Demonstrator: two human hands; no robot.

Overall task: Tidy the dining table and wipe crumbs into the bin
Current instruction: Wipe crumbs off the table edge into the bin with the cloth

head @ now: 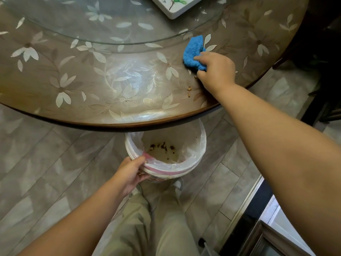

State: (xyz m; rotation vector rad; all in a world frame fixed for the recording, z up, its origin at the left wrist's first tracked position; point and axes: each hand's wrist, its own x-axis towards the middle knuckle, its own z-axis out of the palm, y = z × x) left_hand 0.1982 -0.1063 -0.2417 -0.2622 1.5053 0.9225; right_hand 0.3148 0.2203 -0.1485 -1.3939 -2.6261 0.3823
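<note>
My right hand (215, 70) presses a folded blue cloth (193, 52) onto the round floral dining table (77, 84), near its right front edge. A few small brown crumbs (189, 89) lie on the table just left of my right wrist, close to the edge. Below the table's front edge stands a white bin (195, 163) lined with a clear plastic bag, dark crumbs at its bottom. My left hand (131, 172) grips the bin's near left rim. Part of the bin's far side is hidden under the table edge.
A glass turntable (110, 21) covers the table's middle, with a white box (177, 8) printed with a green plant on it at the top. Dark furniture (324, 52) stands to the right. A cabinet edge (258, 209) runs along the lower right. My legs stand on grey floorboards.
</note>
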